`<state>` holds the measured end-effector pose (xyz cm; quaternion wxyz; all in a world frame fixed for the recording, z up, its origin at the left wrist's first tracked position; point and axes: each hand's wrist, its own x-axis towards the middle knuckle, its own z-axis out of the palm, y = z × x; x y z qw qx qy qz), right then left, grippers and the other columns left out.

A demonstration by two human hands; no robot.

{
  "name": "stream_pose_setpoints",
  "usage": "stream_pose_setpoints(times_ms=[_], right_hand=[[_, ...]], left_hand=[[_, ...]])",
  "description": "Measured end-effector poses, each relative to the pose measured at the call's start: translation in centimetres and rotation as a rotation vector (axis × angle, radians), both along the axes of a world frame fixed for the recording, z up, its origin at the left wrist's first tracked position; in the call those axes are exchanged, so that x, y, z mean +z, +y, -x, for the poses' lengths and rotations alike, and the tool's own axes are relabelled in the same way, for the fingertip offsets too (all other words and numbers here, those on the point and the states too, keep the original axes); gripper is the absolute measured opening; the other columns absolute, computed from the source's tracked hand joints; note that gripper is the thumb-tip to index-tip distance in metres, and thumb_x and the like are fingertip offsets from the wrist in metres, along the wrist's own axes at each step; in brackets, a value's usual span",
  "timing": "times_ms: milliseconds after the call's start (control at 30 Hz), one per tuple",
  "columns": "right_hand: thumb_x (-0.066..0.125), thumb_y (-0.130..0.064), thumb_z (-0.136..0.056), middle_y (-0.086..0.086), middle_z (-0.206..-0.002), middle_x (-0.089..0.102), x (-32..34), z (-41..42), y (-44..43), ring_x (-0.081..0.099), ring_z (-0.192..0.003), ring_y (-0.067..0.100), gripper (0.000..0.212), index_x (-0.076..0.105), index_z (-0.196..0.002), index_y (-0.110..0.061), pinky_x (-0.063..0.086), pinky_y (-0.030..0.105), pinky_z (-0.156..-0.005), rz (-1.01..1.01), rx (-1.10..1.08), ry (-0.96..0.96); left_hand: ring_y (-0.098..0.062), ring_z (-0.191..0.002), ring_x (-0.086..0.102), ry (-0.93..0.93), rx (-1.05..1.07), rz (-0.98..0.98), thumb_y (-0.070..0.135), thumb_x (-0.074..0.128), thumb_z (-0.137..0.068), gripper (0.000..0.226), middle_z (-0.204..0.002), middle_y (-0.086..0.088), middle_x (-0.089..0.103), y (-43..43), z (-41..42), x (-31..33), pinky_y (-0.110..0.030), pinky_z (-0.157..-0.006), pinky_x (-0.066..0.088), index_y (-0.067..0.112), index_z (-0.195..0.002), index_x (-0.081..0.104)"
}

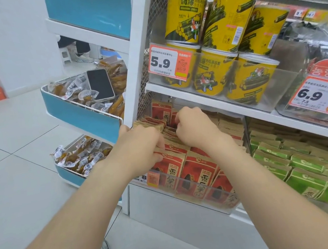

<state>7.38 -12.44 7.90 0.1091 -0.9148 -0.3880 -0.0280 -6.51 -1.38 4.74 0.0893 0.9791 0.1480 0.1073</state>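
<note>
Our left hand (141,145) curls over the front packets (197,171), thumb and fingers pinching their tops. Right hand (195,128) is curled, fingertips dug between packets farther back; we can't tell if it has one. Packets stand in rows in the clear bin (228,209), below the yellow tubs (227,21)

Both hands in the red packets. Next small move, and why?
Probably draw the gripped bunch toward the shelf front and square it up. The left hand grips the tops of the front red packets, the right hand has its fingers curled into the same row further back, and the packets between the hands lean unevenly.
</note>
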Motion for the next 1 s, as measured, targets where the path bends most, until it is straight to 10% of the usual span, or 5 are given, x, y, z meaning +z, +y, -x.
stream_pose_setpoints(times_ms=[133, 300, 567, 700, 1000], right_hand=[[0.045, -0.008, -0.095, 0.008, -0.083, 0.069, -1.0, 1.6, -0.5, 0.067, -0.076, 0.031, 0.025, 0.068, -0.086, -0.008, 0.06, 0.043, -0.069, -0.079, 0.009, 0.136], [0.042, -0.016, -0.104, 0.007, -0.101, 0.062, -1.1, -0.5, 0.2, 0.056, -0.103, 0.036, 0.022, 0.058, -0.091, -0.011, 0.046, 0.053, -0.104, 0.07, -0.021, 0.112], [0.028, -0.047, -0.112, 0.014, -0.162, 0.049, -1.1, -3.4, 0.7, 0.046, -0.147, 0.035, 0.062, 0.05, -0.156, -0.01, 0.038, 0.048, -0.12, 0.153, 0.018, 0.307], [0.034, -0.037, -0.116, 0.017, -0.139, 0.067, -0.5, -3.0, -1.0, 0.062, -0.127, 0.036, 0.049, 0.062, -0.141, -0.007, 0.05, 0.044, -0.105, 0.071, 0.064, 0.253], [0.057, -0.024, -0.105, -0.01, -0.083, 0.068, 2.0, -0.5, -8.2, 0.066, -0.078, 0.013, 0.011, 0.067, -0.109, -0.022, 0.047, 0.029, -0.06, -0.02, 0.125, 0.066]], left_hand=[[-0.019, -0.103, 0.055, 0.018, 0.033, -0.008, 0.04, 0.074, -0.101, 0.016, -0.102, 0.013, 0.063, -0.3, -0.1, 0.0, -0.048, -0.105, 0.033, 0.038, -0.116, 0.072], [-0.021, -0.106, 0.06, 0.041, 0.053, -0.006, 0.035, 0.068, -0.105, 0.009, -0.105, 0.011, 0.068, -0.7, -0.2, -0.3, -0.049, -0.105, 0.03, 0.037, -0.114, 0.067], [-0.023, -0.1, 0.064, -0.065, 0.147, -0.093, 0.028, 0.067, -0.103, 0.012, -0.096, 0.009, 0.069, -1.4, -0.6, -0.2, -0.05, -0.098, 0.03, 0.032, -0.108, 0.057], [-0.027, -0.103, 0.063, -0.216, 0.191, -0.064, 0.031, 0.078, -0.091, 0.046, -0.109, 0.006, 0.061, -1.8, -1.1, -0.3, -0.052, -0.095, 0.038, 0.028, -0.114, 0.039], [-0.018, -0.112, 0.046, -0.19, -0.019, -0.054, 0.021, 0.072, -0.097, 0.02, -0.105, 0.016, 0.053, -4.3, -1.9, 0.3, -0.046, -0.103, 0.033, 0.038, -0.093, 0.062]])
